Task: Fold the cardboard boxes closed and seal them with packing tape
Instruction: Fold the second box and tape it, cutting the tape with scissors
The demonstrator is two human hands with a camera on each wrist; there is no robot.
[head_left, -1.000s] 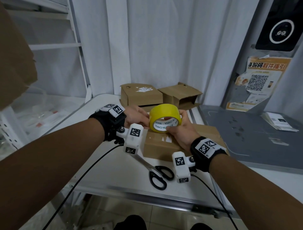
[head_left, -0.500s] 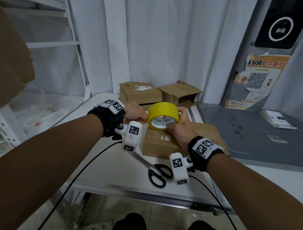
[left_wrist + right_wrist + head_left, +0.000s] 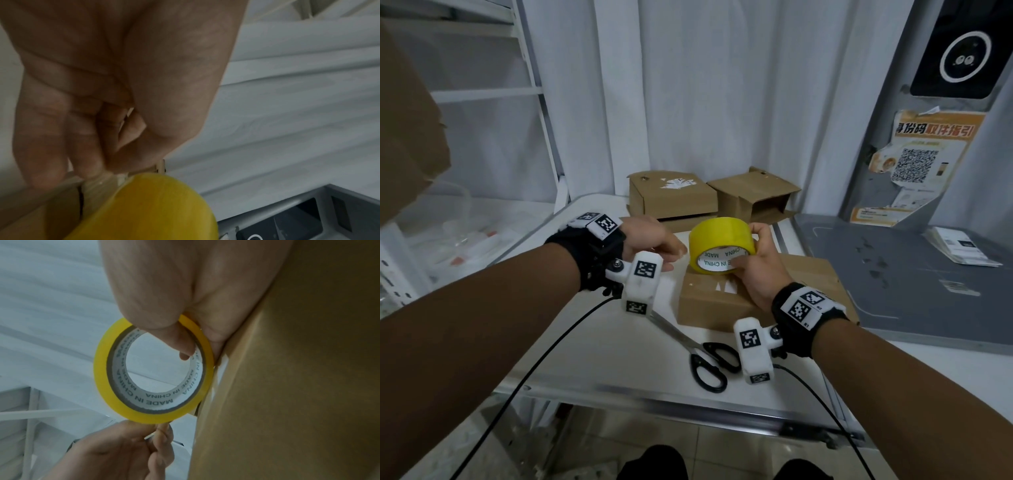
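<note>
Resting on edge atop the closed box [image 3: 753,291], the yellow tape roll [image 3: 717,245] is gripped by the right hand [image 3: 758,270], thumb hooked through its core. Left hand [image 3: 654,241] pinches the freed tape end [image 3: 98,181] beside the roll. Risk: tape end tearing narrow or sticking back if pulled crooked. Scissors [image 3: 705,359] lie near; two boxes [image 3: 671,198] behind.

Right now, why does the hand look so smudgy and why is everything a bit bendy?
Left wrist view: the left hand is dim, soft and smeared, the yellow tape roll is out of focus. Right wrist view: sharper, the roll's core print is readable. Head view: wide-angle lens bends the shelf and table edge; left fingertips look smeared.
</note>
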